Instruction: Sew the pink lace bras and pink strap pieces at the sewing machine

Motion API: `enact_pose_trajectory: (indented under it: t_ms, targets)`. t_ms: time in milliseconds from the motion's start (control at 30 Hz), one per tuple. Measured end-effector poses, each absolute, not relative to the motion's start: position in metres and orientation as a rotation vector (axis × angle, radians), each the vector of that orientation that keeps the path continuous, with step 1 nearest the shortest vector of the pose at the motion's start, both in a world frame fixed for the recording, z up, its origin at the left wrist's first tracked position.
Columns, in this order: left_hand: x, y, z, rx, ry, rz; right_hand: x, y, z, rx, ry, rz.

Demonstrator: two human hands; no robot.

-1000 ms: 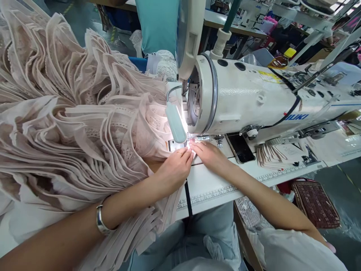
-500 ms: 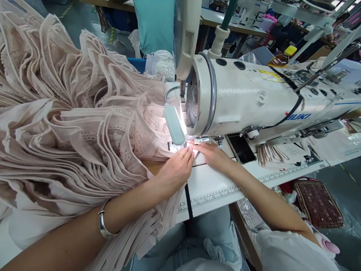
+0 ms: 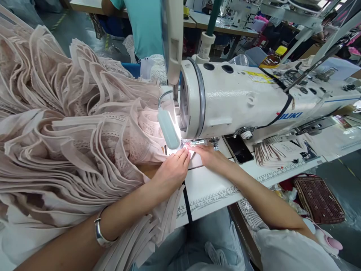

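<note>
A white sewing machine [image 3: 242,101] stands on the white table [image 3: 208,188]. My left hand [image 3: 170,171] lies flat on a small pale pink fabric piece [image 3: 193,160] just in front of the presser foot [image 3: 196,142], fingers together. My right hand [image 3: 210,156] presses the same piece from the right, fingertips at the foot. A big heap of pale pink lace garments [image 3: 70,131] fills the left side, under my left forearm. A lamp [image 3: 168,128] lights the needle area.
A dark phone [image 3: 239,148] lies under the machine arm, beside a fanned stack of small labels [image 3: 266,154]. A woven brown basket [image 3: 318,199] sits low at the right. A person in a teal top [image 3: 146,26] is behind the machine. More sewing machines stand at the back.
Both hands stay at the presser foot, fingertips edging slightly forward with the fabric piece. The camera has shifted, so everything sits a little further left in the picture.
</note>
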State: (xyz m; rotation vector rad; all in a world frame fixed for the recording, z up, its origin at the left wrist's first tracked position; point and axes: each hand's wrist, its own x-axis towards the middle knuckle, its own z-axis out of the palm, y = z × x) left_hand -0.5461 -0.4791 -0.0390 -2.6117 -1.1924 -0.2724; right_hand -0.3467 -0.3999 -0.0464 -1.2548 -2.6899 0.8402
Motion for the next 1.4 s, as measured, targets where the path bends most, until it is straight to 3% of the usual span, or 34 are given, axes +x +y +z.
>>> enact_pose_trajectory:
  t_ms: [233,833,1033,1400]
  targets:
    - [-0.548,-0.477,-0.043,-2.609,-1.205,-0.287,-0.351,-0.402,-0.033,-1.328,-2.699,0.88]
    - [-0.546,-0.477,-0.051,-2.558,-1.296,-0.312,-0.352,-0.401,-0.039,-1.189,-2.749,0.623]
    - [-0.551,-0.478,-0.035,-2.433,-1.244,-0.185,-0.362,-0.408,-0.031,-1.292,-2.815,0.302]
    - [-0.579,-0.46,-0.036,-2.522,-1.289,-0.378,-0.35,-0.41,-0.038,-1.102,-2.767,0.512]
